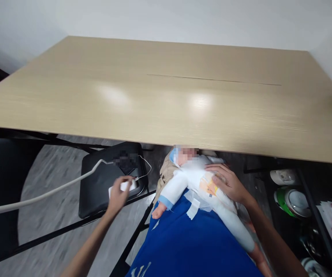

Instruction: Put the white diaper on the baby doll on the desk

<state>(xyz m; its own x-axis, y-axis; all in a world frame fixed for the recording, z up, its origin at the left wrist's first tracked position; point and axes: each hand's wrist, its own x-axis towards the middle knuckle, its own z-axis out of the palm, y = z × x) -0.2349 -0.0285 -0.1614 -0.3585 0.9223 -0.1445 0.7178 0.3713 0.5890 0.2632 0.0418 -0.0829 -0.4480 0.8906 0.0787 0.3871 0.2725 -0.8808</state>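
Across my lap lies a baby doll (174, 187) in white clothes with blue cuffs and a printed diaper (204, 185). The diaper's white tab (193, 209) hangs loose over my blue top. My right hand (231, 184) rests on the doll's front and diaper, fingers stretched out. To the left, the fingers of my left hand (121, 190) curl around a white box-shaped device (128, 185) on a black padded seat (92, 184). A thin white cable (150, 167) runs from that device to a dark object (127, 163); the hand partly covers the device.
A wide wooden table (154, 111) spans the view ahead, its front edge above the doll's head. A thick white cable (47, 196) crosses from the left. Another black chair (1, 192) stands far left. On the right, a dark shelf holds a green-and-silver can (294, 202).
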